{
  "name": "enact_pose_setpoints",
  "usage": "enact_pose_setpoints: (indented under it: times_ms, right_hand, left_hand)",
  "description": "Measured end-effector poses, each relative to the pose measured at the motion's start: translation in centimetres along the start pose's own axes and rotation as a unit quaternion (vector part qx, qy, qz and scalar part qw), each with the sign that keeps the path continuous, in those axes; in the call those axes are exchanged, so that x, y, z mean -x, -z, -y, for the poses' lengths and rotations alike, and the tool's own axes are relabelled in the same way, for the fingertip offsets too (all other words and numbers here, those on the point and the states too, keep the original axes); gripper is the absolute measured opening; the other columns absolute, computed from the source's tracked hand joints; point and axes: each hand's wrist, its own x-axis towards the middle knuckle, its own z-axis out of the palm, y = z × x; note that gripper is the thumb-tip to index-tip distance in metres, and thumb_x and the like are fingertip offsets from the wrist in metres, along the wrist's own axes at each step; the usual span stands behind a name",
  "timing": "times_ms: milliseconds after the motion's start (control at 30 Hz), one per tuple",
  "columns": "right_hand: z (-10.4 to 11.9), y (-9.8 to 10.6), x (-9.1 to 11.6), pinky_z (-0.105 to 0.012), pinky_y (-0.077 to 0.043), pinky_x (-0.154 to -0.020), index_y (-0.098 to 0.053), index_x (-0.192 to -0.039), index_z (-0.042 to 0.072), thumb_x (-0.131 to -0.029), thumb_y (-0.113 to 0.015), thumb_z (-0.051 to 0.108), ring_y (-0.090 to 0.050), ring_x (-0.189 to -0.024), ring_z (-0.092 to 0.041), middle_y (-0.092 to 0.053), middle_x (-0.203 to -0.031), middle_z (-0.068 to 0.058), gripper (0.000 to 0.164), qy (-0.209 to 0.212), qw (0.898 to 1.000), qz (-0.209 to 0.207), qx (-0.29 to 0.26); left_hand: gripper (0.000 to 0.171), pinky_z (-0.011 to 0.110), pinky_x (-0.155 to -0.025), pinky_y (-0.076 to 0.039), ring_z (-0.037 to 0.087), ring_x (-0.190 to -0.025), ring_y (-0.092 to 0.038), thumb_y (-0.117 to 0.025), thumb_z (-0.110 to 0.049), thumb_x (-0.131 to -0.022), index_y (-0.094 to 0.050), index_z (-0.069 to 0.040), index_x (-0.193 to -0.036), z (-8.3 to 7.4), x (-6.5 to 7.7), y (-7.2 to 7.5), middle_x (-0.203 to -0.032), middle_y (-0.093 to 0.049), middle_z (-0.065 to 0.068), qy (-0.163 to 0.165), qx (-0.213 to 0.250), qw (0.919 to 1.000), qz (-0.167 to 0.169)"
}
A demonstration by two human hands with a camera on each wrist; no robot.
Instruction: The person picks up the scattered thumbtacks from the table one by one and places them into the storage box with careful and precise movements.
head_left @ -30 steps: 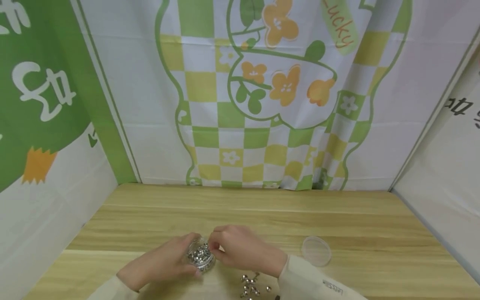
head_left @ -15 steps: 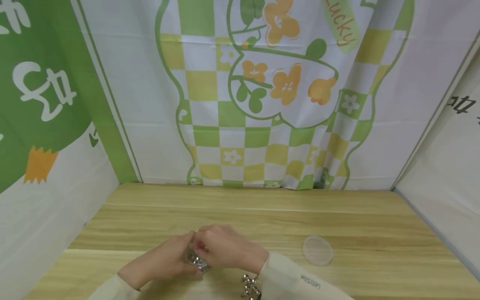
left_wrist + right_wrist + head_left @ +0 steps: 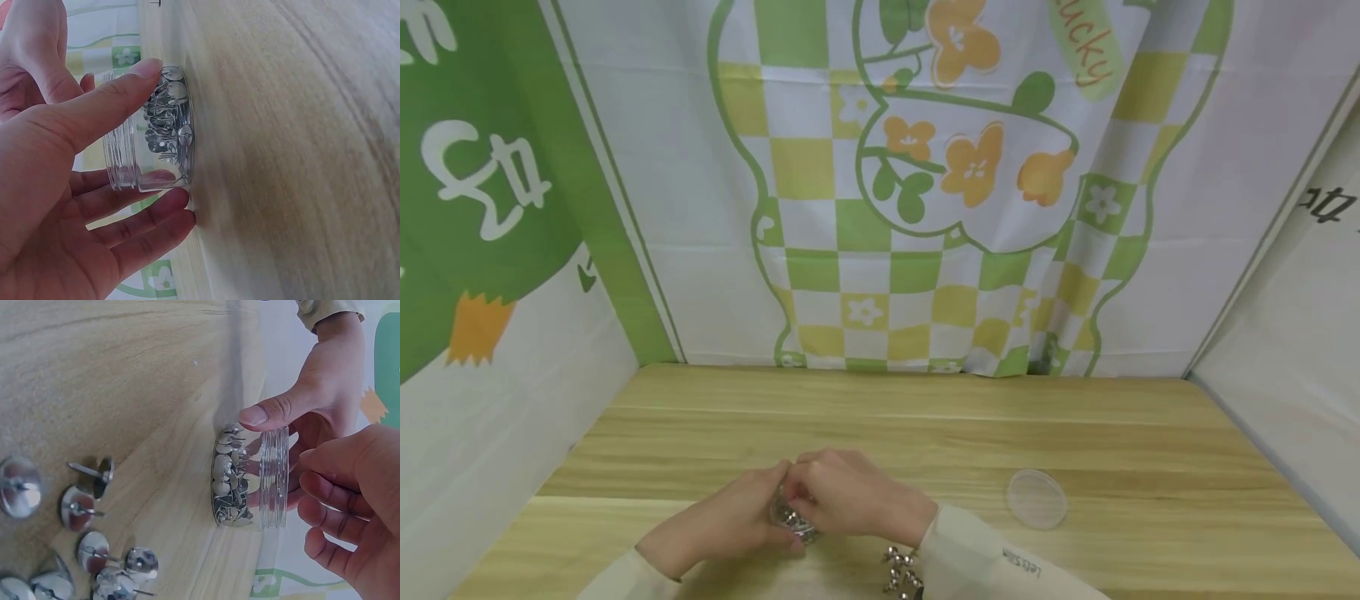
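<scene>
A small clear jar [image 3: 128, 159] with a threaded, lidless mouth stands on the table, its bottom layered with silver thumbtacks [image 3: 229, 481]. My left hand [image 3: 726, 518] holds it by the side, thumb on one side and fingers round the other. Over the mouth is my right hand [image 3: 853, 496], fingers bent; in the right wrist view their tips are just outside the rim. I cannot tell whether they pinch a tack. Loose thumbtacks [image 3: 80, 509] lie on the table near my right forearm, partly hidden by the sleeve in the head view.
A round clear lid [image 3: 1036, 500] lies flat on the wooden table [image 3: 895, 408] to the right of my right hand. Printed cloth [image 3: 857, 225] hangs behind the table, with more cloth at both sides.
My right hand has moved left from the jar's right rim to over its mouth, then stays about there. The right sleeve now covers some loose tacks. My left hand keeps hold of the jar.
</scene>
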Motion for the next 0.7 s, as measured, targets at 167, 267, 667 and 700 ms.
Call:
enact_pose_setpoints:
  times_ms: [167, 267, 667, 700]
  right_hand:
    - [0.0, 0.2, 0.3, -0.007, -0.047, -0.058, -0.073, -0.087, 0.018, -0.081, -0.073, 0.014, -0.053, -0.065, 0.006, -0.068, -0.08, 0.01, 0.007, -0.006, 1.0, 0.003, 0.003]
    - [-0.2, 0.1, 0.6, -0.006, -0.046, -0.058, -0.072, -0.087, 0.018, -0.08, -0.073, 0.014, -0.052, -0.065, 0.006, -0.067, -0.08, 0.01, 0.008, -0.007, 1.0, 0.002, 0.001]
    - [-1.2, 1.6, 3.5, -0.015, -0.056, -0.068, -0.072, -0.086, 0.016, -0.081, -0.071, 0.013, -0.062, -0.075, 0.0, -0.071, -0.084, 0.009, 0.006, -0.011, 1.0, -0.023, 0.006]
    - [-1.3, 1.8, 4.0, -0.016, -0.056, -0.068, -0.073, -0.086, 0.016, -0.081, -0.071, 0.013, -0.063, -0.075, -0.001, -0.071, -0.084, 0.008, 0.006, -0.015, 1.0, -0.022, 0.006]
  left_hand:
    - [0.071, 0.051, -0.088, -0.056, 0.027, -0.102, -0.063, -0.077, -0.044, -0.074, -0.05, 0.004, -0.12, 0.0, 0.0, 0.0, -0.111, -0.068, 0.012, -0.001, -0.005, 1.0, -0.002]
    - [0.064, 0.05, -0.086, -0.058, 0.025, -0.1, -0.064, -0.078, -0.04, -0.074, -0.051, -0.001, -0.117, 0.1, 0.0, -0.1, -0.109, -0.068, 0.01, -0.005, 0.0, 1.0, -0.001]
    - [0.072, 0.055, -0.078, -0.057, 0.032, -0.09, -0.064, -0.084, -0.037, -0.065, -0.051, 0.003, -0.115, -0.4, -0.1, 0.0, -0.103, -0.068, 0.02, 0.041, 0.013, 0.999, -0.012]
    - [0.073, 0.056, -0.079, -0.057, 0.033, -0.091, -0.064, -0.084, -0.037, -0.065, -0.051, 0.004, -0.116, -0.4, -0.1, 0.0, -0.103, -0.068, 0.021, 0.045, 0.013, 0.9988, -0.013]
